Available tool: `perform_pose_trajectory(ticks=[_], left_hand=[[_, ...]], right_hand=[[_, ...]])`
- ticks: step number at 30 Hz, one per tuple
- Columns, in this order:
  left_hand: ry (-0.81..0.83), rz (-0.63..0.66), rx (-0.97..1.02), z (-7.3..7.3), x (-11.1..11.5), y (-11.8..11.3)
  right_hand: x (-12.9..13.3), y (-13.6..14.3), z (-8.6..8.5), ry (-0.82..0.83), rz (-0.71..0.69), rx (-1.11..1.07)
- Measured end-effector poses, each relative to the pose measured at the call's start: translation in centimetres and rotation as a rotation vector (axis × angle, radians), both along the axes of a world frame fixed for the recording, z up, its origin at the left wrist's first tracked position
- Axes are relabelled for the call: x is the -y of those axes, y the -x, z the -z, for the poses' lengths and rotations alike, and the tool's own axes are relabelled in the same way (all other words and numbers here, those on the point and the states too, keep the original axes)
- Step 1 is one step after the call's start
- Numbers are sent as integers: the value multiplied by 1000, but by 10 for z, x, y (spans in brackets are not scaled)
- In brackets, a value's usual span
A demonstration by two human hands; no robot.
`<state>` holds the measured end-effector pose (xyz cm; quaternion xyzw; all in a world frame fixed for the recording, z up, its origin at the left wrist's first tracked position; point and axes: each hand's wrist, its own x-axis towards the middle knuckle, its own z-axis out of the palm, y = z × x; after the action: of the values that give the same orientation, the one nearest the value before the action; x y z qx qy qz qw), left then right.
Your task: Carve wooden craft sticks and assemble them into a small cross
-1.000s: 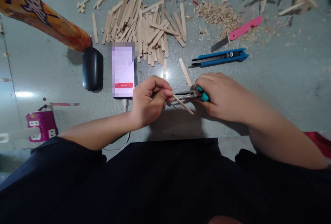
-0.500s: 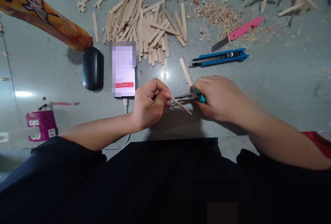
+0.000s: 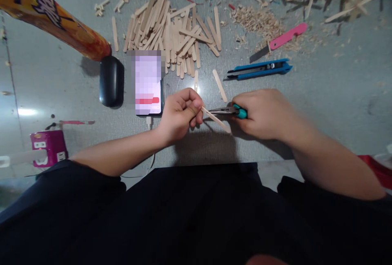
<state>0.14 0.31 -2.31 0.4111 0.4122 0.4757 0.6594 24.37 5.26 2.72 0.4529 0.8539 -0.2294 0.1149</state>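
My left hand [image 3: 183, 112] pinches one end of a thin wooden stick [image 3: 218, 121], which slants down to the right. My right hand [image 3: 265, 114] is closed round the green handles of the pliers [image 3: 225, 111]. The long metal jaws point left and lie right beside the stick near my left fingertips; whether they grip it I cannot tell. Just above the hands, a loose wooden stick [image 3: 219, 85] lies on the grey table [image 3: 196, 150], with another partly behind my left hand. A large pile of sticks [image 3: 180, 38] lies farther up.
A lit phone [image 3: 148, 83] with a cable is left of my left hand, beside a black case [image 3: 111, 81] and an orange container [image 3: 67, 24]. Blue cutter [image 3: 260, 69], pink-handled blade [image 3: 288, 37] and wood shavings [image 3: 260, 20] lie beyond my right hand. A purple power socket [image 3: 50, 146] is far left.
The stick in my left hand has turned so that more of its flat face shows. My right hand and the pliers have shifted slightly to the right.
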Motion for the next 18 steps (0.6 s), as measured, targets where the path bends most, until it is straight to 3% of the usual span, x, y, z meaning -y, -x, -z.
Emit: perform_pose_trajectory(ticks=[3, 5, 10, 18], left_hand=[[87, 127, 99, 2, -3, 1], [63, 167, 97, 4, -2, 2], [-208, 61, -126, 1, 5, -1], [-120, -99, -107, -12, 4, -7]], right_hand=[[-4, -5, 1, 38, -30, -24], [-7, -9, 1, 73, -40, -60], [-11, -13, -3, 178, -50, -150], [0, -1, 4, -49, 114, -116]])
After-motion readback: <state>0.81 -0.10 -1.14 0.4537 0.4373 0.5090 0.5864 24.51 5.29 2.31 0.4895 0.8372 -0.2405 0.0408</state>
